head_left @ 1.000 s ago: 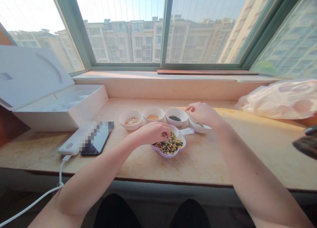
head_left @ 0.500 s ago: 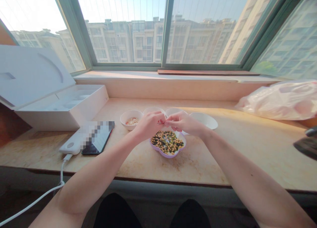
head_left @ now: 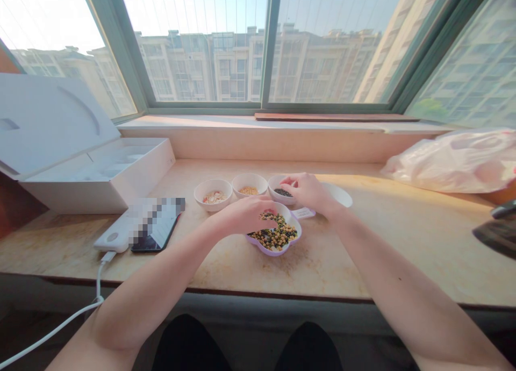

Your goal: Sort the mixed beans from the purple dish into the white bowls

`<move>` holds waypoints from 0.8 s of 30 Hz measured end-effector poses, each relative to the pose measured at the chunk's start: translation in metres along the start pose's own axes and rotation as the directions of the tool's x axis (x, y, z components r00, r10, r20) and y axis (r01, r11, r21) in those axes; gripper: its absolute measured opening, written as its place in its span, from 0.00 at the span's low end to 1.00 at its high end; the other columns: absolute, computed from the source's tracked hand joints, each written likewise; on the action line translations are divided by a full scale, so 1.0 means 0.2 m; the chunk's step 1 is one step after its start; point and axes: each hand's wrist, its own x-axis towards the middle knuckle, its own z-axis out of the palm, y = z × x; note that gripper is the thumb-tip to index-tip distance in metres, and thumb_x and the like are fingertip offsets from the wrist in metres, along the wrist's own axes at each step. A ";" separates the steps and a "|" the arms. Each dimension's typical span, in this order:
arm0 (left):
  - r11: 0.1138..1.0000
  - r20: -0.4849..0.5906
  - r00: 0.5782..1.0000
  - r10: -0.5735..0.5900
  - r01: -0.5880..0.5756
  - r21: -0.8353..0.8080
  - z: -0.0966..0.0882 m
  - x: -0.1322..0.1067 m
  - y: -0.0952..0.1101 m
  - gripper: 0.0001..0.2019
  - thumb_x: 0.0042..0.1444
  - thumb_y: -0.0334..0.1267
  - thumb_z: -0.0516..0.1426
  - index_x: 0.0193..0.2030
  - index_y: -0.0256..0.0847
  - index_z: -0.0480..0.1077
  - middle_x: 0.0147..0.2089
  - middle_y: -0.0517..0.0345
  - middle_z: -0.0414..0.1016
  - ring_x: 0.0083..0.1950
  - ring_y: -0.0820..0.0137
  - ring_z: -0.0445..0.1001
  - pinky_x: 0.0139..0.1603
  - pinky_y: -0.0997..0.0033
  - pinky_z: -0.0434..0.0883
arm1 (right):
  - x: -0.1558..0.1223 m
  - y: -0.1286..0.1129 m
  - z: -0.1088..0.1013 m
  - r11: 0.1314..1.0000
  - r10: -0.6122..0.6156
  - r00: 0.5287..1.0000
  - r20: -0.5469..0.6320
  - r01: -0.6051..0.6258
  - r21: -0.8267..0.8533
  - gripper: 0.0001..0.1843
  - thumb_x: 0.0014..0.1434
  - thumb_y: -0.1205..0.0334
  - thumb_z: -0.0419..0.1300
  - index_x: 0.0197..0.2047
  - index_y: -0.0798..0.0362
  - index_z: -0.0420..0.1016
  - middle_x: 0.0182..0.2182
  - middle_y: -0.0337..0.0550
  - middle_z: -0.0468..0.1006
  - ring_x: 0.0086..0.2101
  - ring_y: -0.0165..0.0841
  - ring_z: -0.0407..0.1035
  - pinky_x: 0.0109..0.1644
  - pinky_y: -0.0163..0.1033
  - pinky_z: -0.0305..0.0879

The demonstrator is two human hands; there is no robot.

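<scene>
The left hand (head_left: pixel 242 215) and right hand (head_left: pixel 307 193), fingertips touching a moment ago, have parted: the left now reaches over the lilac plate of mixed beans (head_left: pixel 274 237), the right over the bowl of black seeds (head_left: pixel 274 197).

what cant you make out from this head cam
Phone screen: head view, pixelated over.
White dish: head view, right hand hides its contents.
Left hand grip: head view, its own fingers hide anything held.
Dark object: head view, cut off by the right edge.
</scene>
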 end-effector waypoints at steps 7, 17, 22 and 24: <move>0.996 0.214 0.973 0.090 -0.093 0.008 0.03 0.01 0.01 0.13 0.60 0.44 0.66 0.47 0.40 0.78 0.51 0.52 0.79 0.56 0.60 0.76 0.58 0.64 0.70 | 0.02 0.06 0.00 0.959 0.016 0.997 0.073 0.005 -0.284 0.18 0.68 0.68 0.54 0.51 0.54 0.85 0.53 0.49 0.84 0.53 0.42 0.77 0.59 0.42 0.68; 0.997 0.246 0.966 0.077 -0.077 -0.011 0.02 0.02 0.00 0.08 0.60 0.32 0.64 0.46 0.41 0.81 0.43 0.57 0.82 0.48 0.65 0.77 0.47 0.69 0.70 | 0.00 0.01 -0.01 0.967 0.017 0.996 0.089 0.006 -0.253 0.16 0.68 0.65 0.57 0.51 0.53 0.85 0.53 0.46 0.85 0.55 0.44 0.77 0.59 0.44 0.69; 0.997 0.212 0.974 0.072 -0.069 -0.025 0.04 0.02 -0.01 0.10 0.61 0.27 0.59 0.43 0.42 0.81 0.44 0.58 0.83 0.46 0.68 0.78 0.45 0.72 0.70 | -0.01 0.00 -0.02 0.971 -0.001 0.995 0.098 0.025 -0.236 0.16 0.68 0.65 0.57 0.50 0.53 0.86 0.54 0.47 0.84 0.55 0.44 0.76 0.60 0.45 0.69; 0.997 0.209 0.975 0.075 -0.072 -0.023 0.04 0.02 -0.02 0.11 0.61 0.26 0.59 0.43 0.43 0.82 0.44 0.58 0.84 0.46 0.68 0.79 0.46 0.72 0.71 | -0.01 -0.01 -0.02 0.974 -0.006 0.995 0.099 0.028 -0.223 0.16 0.68 0.66 0.57 0.50 0.53 0.86 0.53 0.47 0.85 0.54 0.44 0.77 0.60 0.45 0.69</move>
